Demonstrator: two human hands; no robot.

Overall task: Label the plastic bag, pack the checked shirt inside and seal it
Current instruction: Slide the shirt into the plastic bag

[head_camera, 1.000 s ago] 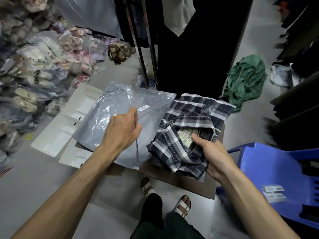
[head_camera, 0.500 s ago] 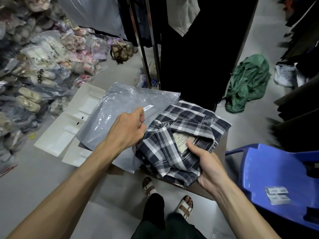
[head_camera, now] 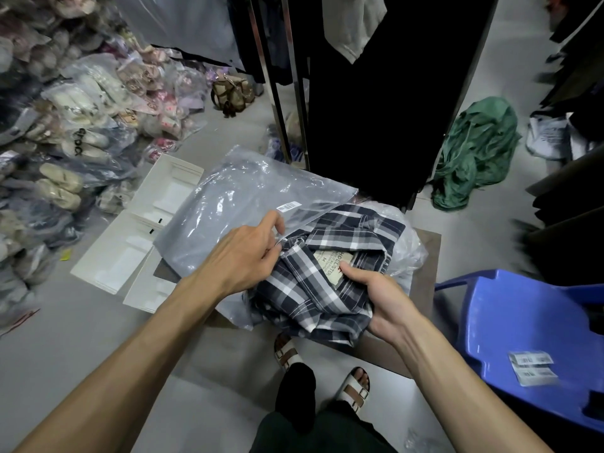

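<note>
Head view: right hand (head_camera: 380, 300) grips the folded navy-white checked shirt (head_camera: 313, 289); left hand (head_camera: 248, 253) pinches the plastic bag (head_camera: 242, 204).

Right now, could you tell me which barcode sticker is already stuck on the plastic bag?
The single barcode sticker near the plastic bag opening, just above the left hand. The other label strips lie loose on the blue chair.

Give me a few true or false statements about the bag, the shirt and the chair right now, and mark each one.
1. The plastic bag already carries a barcode label. True.
2. The right hand grips the checked shirt. True.
3. The left hand rests on the blue chair. False: it pinches the bag's edge.
4. The shirt is sealed inside the bag. False: most of it still lies outside.
5. Spare labels lie on the chair. True.
</note>
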